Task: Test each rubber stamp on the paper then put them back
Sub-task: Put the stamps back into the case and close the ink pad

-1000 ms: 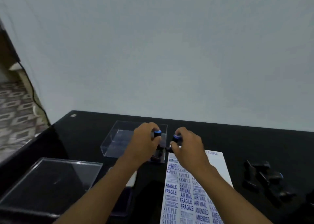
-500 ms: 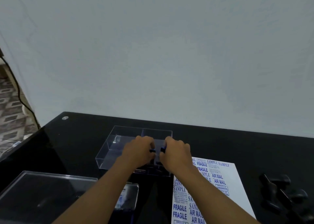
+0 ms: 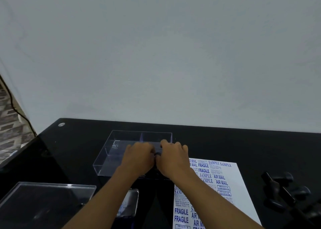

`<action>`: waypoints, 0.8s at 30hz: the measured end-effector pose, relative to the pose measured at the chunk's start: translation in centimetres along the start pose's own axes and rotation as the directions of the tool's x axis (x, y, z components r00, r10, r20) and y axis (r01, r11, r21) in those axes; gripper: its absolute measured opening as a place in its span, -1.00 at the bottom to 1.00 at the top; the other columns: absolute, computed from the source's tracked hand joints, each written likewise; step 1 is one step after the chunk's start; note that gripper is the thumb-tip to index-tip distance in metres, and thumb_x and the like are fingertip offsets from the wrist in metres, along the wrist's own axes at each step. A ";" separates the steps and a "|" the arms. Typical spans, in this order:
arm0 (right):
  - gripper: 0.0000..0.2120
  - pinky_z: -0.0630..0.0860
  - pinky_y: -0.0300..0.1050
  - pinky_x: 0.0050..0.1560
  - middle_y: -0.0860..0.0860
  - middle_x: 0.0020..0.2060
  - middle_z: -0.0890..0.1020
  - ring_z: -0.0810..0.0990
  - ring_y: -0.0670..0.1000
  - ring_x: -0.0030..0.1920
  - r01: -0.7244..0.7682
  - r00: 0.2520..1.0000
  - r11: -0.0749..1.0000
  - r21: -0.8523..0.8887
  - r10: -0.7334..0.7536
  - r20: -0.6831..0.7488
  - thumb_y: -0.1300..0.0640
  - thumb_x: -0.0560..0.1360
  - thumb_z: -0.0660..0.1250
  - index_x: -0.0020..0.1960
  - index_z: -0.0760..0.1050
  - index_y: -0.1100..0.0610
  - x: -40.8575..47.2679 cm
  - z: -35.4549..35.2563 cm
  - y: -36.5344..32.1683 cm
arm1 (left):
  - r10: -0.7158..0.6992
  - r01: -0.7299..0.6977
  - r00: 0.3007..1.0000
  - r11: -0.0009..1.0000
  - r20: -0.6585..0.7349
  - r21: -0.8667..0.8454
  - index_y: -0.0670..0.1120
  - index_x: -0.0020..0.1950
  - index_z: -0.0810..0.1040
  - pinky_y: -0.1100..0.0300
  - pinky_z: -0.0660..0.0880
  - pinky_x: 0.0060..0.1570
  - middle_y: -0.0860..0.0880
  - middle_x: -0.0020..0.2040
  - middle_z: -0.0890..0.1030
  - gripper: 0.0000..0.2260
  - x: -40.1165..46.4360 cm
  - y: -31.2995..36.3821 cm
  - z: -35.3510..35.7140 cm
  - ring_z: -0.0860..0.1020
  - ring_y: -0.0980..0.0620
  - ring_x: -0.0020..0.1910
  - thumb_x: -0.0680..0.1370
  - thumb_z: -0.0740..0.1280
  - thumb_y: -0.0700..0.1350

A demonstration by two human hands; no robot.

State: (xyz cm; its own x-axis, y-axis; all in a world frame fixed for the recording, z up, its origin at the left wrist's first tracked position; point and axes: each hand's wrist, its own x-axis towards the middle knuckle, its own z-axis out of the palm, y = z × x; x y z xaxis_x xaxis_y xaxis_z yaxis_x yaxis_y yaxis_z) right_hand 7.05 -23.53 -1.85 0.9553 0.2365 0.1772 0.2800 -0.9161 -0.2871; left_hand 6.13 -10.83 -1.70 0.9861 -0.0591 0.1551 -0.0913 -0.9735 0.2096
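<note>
My left hand [image 3: 139, 157] and my right hand [image 3: 172, 159] are side by side, knuckles up, lowered into the right part of a clear plastic box [image 3: 111, 152]. Their fingers are curled. The dark top of a rubber stamp [image 3: 157, 154] shows in the gap between them; the rest of what they hold is hidden under the hands. The white paper [image 3: 231, 185], covered in blue prints such as SAMPLE, FRAGILE and AIR MAIL, lies to the right of the box.
Several black stamps [image 3: 284, 192] lie in a loose pile at the right of the black table [image 3: 69, 141]. The clear box lid [image 3: 43, 199] rests front left, a small ink pad case [image 3: 128, 202] beside my left forearm. A wall stands close behind.
Both hands came together and sank from above the box's front wall down into it with the blue-topped stamps. The view shifted left and tilted up a little.
</note>
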 end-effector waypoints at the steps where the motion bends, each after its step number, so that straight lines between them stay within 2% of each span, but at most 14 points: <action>1: -0.68 0.28 0.00 0.21 0.08 0.10 0.60 0.46 0.09 0.15 -0.005 1.000 1.000 0.021 0.005 -0.015 -0.01 0.53 0.24 0.25 0.39 0.05 -0.3 -0.4 0.1 | 0.002 -0.002 1.000 1.000 -0.023 -0.003 0.04 -0.05 0.60 0.12 0.41 -0.01 0.05 -0.09 0.65 -0.85 -0.2 0.3 -0.3 0.57 0.04 -0.09 0.53 0.25 0.00; 6: -0.75 0.34 0.00 0.16 0.02 0.08 0.61 0.46 0.08 0.13 -0.041 0.995 0.995 0.090 0.049 -0.086 -0.04 0.53 0.24 0.15 0.45 0.03 -3.8 -3.5 2.6 | 0.100 -0.113 0.984 0.991 -0.148 -0.079 -0.02 -0.08 0.59 0.05 0.44 0.00 0.00 -0.08 0.63 -0.89 -2.2 4.2 -0.9 0.57 -0.04 -0.06 0.52 0.28 -0.07; 9: -0.73 0.37 0.02 0.17 0.01 0.07 0.61 0.47 0.08 0.14 -0.110 0.984 0.989 0.099 0.123 -0.130 -0.07 0.52 0.28 0.16 0.47 0.02 -7.7 -6.3 6.4 | 0.163 -0.185 0.980 0.958 -0.115 -0.220 -0.05 0.05 0.61 0.00 0.48 0.04 -0.02 0.00 0.63 -0.86 -3.6 9.5 -0.3 0.56 -0.06 0.02 0.52 0.32 -0.10; 12: -0.74 0.36 0.01 0.13 0.04 0.08 0.61 0.46 0.12 0.14 -0.160 0.979 0.986 0.052 0.165 -0.119 -0.02 0.52 0.27 0.16 0.47 0.06 -11.5 -9.0 10.1 | 0.235 -0.246 0.969 0.916 -0.075 -0.316 -0.09 0.15 0.60 0.06 0.50 0.05 -0.06 0.08 0.62 -0.80 -4.7 15.2 0.7 0.57 -0.06 0.07 0.55 0.32 -0.11; 15: -0.76 0.36 0.00 0.11 0.05 0.08 0.61 0.46 0.13 0.15 -0.231 0.962 0.972 0.037 0.234 -0.141 0.02 0.52 0.26 0.15 0.47 0.08 -14.7 -11.8 13.8 | 0.258 -0.258 0.965 0.899 -0.047 -0.353 -0.08 0.24 0.57 0.09 0.53 0.13 -0.06 0.18 0.60 -0.74 -5.7 21.0 1.5 0.58 -0.04 0.11 0.56 0.34 -0.08; 18: -0.80 0.34 -0.04 0.02 0.06 0.03 0.60 0.46 0.14 0.13 -0.317 0.935 0.947 0.059 0.322 -0.148 0.06 0.52 0.25 0.11 0.47 0.09 -18.0 -13.7 17.5 | 0.324 -0.307 0.946 0.872 -0.022 -0.380 -0.05 0.14 0.60 0.13 0.56 0.02 -0.05 0.08 0.62 -0.83 -6.4 25.8 1.9 0.59 0.02 -0.04 0.56 0.35 -0.11; 20: -0.81 0.41 -0.02 -0.02 0.06 -0.01 0.60 0.48 0.13 0.09 -0.391 0.903 0.917 0.084 0.400 -0.158 0.07 0.52 0.24 0.10 0.48 0.09 -20.6 -15.0 20.6 | 0.393 -0.365 0.920 0.846 -0.008 -0.388 -0.07 0.05 0.62 0.08 0.58 -0.06 -0.06 -0.02 0.63 -0.88 -6.9 29.4 2.3 0.58 0.02 -0.12 0.54 0.34 -0.13; 22: -0.80 0.49 0.01 -0.02 0.06 -0.01 0.60 0.51 0.12 0.07 -0.465 0.865 0.880 0.099 0.476 -0.162 0.07 0.53 0.25 0.12 0.48 0.09 -22.6 -16.0 23.3 | 0.447 -0.415 0.894 0.823 -0.008 -0.388 -0.07 -0.01 0.62 0.01 0.57 -0.09 -0.05 -0.07 0.61 -0.90 -7.2 32.1 2.9 0.57 -0.03 -0.14 0.51 0.34 -0.13; 24: -0.76 0.53 0.02 0.00 0.05 0.01 0.60 0.52 0.11 0.07 -0.533 0.822 0.838 0.117 0.545 -0.162 0.05 0.53 0.26 0.16 0.48 0.09 -24.6 -17.0 26.1 | 0.498 -0.458 0.867 0.807 0.013 -0.372 -0.07 0.01 0.62 0.03 0.56 -0.06 -0.03 -0.05 0.59 -0.89 -7.5 35.1 4.0 0.57 -0.03 -0.08 0.52 0.34 -0.12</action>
State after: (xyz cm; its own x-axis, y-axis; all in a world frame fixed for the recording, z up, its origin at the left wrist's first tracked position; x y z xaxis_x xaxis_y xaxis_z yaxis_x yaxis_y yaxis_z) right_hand -10.78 -58.76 2.26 0.9232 -0.3574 0.1414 -0.2633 -0.8561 -0.4447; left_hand -3.92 -45.46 0.68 0.8114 -0.5387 0.2267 -0.5770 -0.6765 0.4576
